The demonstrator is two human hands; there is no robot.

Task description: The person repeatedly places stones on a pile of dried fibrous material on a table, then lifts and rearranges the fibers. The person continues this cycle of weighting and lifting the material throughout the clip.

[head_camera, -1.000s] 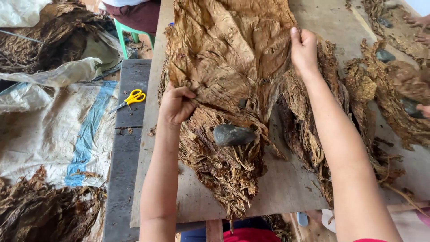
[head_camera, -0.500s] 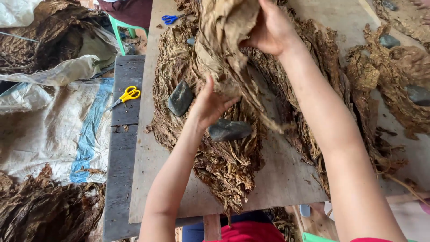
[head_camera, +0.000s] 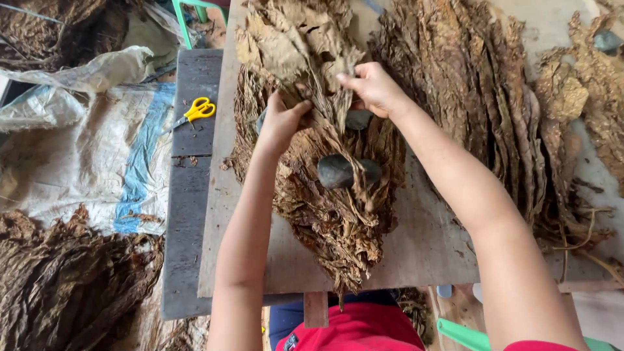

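Your left hand (head_camera: 281,123), centre of frame: closed on the lower end of a crumpled dried leaf (head_camera: 296,45) that runs up to the top edge. Your right hand (head_camera: 372,88), just right of it: fingers pinched on the same leaf's stem end. Both hands sit over the leaf pile (head_camera: 331,214).

Leaf pile, centre to lower centre: flattened brown leaves stacked on the counter (head_camera: 429,247), tips hanging over its near edge.

Stone (head_camera: 337,171), dark grey, lying on the pile just below your hands. A second stone (head_camera: 359,119), partly hidden under your right hand and the held leaf. These two lie directly beneath your grip.

Leaf row (head_camera: 474,104), upper right: long dark leaves laid side by side, just beside your right forearm. More loose leaves (head_camera: 585,97) at the far right edge.

Scissors (head_camera: 194,112), yellow-handled, upper left, on a dark grey bench (head_camera: 188,214) left of the counter, well apart from your hands.

Sack (head_camera: 84,156), white with a blue stripe, spread at left. Dark leaf heap (head_camera: 65,279), lower left.

Green chair leg (head_camera: 179,19), top left.
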